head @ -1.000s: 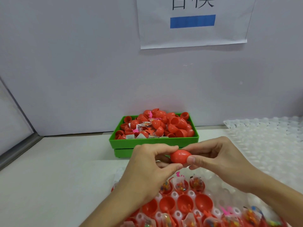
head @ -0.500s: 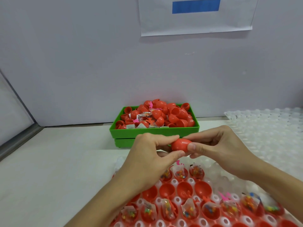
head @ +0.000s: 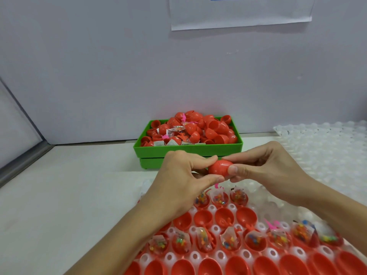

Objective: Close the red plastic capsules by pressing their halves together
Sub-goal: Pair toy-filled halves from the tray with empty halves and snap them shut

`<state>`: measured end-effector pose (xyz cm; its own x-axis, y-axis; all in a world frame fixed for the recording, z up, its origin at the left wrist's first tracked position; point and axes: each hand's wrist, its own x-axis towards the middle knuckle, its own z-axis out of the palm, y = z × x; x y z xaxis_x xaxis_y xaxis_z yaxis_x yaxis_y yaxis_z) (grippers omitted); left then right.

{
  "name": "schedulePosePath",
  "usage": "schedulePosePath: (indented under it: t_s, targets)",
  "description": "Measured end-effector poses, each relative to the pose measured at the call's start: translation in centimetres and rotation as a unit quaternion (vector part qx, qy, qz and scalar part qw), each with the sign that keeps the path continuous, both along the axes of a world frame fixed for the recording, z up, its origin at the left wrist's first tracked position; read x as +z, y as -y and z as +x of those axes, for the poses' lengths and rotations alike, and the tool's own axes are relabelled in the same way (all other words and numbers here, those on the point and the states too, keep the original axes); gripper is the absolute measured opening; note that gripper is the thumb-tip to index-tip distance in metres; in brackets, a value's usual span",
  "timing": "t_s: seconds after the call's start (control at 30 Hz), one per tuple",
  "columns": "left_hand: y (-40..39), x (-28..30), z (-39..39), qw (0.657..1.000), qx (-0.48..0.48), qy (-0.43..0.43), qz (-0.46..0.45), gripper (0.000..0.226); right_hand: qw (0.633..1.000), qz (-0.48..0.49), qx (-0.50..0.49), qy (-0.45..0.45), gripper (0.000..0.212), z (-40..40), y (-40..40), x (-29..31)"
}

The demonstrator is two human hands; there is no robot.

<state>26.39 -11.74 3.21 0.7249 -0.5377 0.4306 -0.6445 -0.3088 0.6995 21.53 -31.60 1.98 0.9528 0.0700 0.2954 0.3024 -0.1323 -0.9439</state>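
A red plastic capsule (head: 219,167) hangs in the air between both hands, its halves together. My left hand (head: 182,175) pinches its left end with thumb and fingers. My right hand (head: 266,165) pinches its right end, thumb in front. Below them a white dimpled holder tray (head: 215,229) carries several open red capsule halves (head: 224,217), some holding small bags of coloured bits (head: 228,238). A green bin (head: 188,148) behind the hands is heaped with loose red halves and capsules (head: 190,129).
A second white dimpled tray (head: 325,143) lies at the right on the white table (head: 69,185). A grey wall with a paper sheet (head: 240,12) stands close behind the bin. A metal strip (head: 21,165) runs along the left edge.
The view has tilted down, showing more of the holder tray. Both hands stay pinched on the capsule at about the same place in front of the green bin.
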Motion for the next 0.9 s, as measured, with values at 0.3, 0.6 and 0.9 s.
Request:
schedulePosePath:
  t_s: [0.3, 0.6, 0.9]
  targets:
    - [-0.04, -0.21, 0.1, 1.0, -0.011, 0.006, 0.013, 0.033, 1.0, -0.012, 0.003, -0.001, 0.022, -0.12, -0.08, 0.09]
    - [-0.12, -0.13, 0.17, 0.998, -0.017, -0.059, -0.034, 0.035, 1.0, -0.008, -0.002, -0.014, 0.027, -0.04, 0.0, 0.07]
    - [-0.02, 0.63, -0.36, 0.999, 0.006, -0.035, -0.025, 0.04, 1.0, 0.018, -0.002, -0.012, 0.028, 0.1, 0.19, 0.05]
